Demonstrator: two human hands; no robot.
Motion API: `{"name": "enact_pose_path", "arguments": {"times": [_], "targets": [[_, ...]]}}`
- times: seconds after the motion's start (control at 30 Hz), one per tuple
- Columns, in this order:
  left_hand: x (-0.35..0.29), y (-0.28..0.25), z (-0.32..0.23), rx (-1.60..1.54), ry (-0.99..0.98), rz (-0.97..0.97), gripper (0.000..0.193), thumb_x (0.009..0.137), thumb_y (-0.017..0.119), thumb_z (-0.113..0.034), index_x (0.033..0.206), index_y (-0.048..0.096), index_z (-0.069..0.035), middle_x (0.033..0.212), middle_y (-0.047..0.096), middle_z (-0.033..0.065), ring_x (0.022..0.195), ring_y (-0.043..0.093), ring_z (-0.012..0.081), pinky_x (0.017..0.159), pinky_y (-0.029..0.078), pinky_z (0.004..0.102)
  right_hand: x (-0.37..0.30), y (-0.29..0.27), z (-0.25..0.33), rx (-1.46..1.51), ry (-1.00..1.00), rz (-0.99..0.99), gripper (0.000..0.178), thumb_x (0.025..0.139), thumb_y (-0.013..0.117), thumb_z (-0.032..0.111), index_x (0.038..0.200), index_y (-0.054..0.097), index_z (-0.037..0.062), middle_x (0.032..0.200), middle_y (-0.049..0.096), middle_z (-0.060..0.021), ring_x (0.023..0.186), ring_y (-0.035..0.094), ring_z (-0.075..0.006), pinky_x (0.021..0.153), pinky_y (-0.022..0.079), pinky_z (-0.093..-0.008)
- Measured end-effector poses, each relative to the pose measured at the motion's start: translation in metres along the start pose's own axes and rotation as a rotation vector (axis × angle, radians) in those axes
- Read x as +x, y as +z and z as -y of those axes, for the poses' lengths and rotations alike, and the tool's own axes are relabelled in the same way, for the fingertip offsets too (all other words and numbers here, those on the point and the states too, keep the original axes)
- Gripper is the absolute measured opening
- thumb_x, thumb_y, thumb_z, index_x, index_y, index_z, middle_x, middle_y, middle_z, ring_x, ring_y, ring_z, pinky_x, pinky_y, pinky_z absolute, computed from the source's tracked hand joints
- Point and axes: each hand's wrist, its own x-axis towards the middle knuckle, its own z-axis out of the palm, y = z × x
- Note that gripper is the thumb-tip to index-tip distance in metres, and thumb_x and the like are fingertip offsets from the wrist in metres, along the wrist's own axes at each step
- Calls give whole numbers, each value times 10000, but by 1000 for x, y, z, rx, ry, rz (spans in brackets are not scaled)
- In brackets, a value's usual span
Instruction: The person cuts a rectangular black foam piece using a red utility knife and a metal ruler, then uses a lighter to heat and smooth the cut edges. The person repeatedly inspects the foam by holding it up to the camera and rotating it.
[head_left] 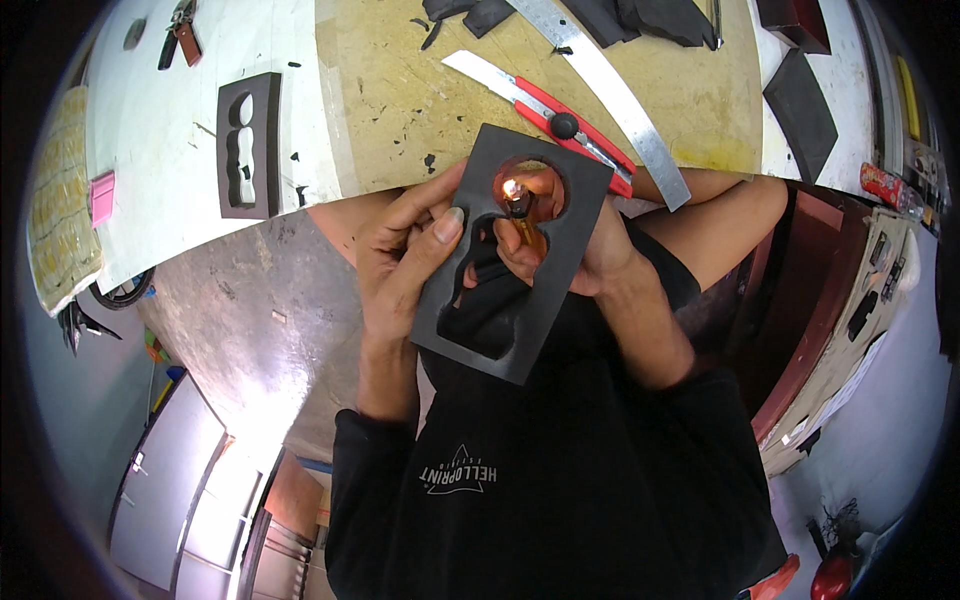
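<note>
My left hand [408,245] grips the left edge of a dark grey foam block [566,240], its thumb flat on the face. The block is tilted and has a round cutout joined to a longer wavy-edged one. My right hand [603,252] is partly hidden behind the block. Through the cutouts, its fingers show closed on an amber lighter [530,235]. A lit flame [513,187] burns inside the round opening, close to its edge, and casts an orange glow there. Just beyond the block lies a red utility knife [575,125] with its blade extended.
A steel ruler [620,95] crosses the tan cutting mat [385,110], with dark foam offcuts [665,18] at the far edge. Another cut foam block [262,145] lies on the white table to the left. Farther right sits a dark foam piece [800,115].
</note>
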Motion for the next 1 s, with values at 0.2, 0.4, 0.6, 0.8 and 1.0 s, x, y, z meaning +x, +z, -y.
{"name": "enact_pose_path", "arguments": {"times": [0.2,0.4,0.6,0.8,1.0], "targets": [[1,-5,4,24,18,0,360,881,582,-44,1214,556,89,744,525,-3,645,458,34,600,339,153,1,-3,2,-51,-17,11,401,930,468,404,1036,568,30,761,633,-114,492,577,-139,325,335,-202],[2,-1,-1,9,-6,-6,358,879,587,-52,1204,561,94,753,548,8,650,468,35,605,344,150,0,0,6,-62,-23,25,413,931,474,419,1044,561,31,776,630,-125,603,638,-168,368,431,-191],[1,0,-1,2,-10,-16,355,881,579,-42,1207,556,95,757,575,32,623,512,51,589,382,157,0,-2,5,10,-52,100,472,958,379,447,1026,556,15,774,628,-120,621,641,-162,493,517,-209],[-1,1,0,-44,-34,1,362,889,567,-42,1226,542,88,787,605,61,594,547,72,568,413,170,-1,15,7,-49,-90,-15,624,918,317,584,864,550,7,641,518,-77,520,495,-135,453,404,-228],[-2,-4,2,-60,-79,-3,355,902,554,-60,1229,545,78,843,631,74,638,562,71,622,433,165,-1,17,7,18,-113,-142,711,890,291,659,788,539,0,575,455,-60,473,426,-129,405,312,-234]]}}
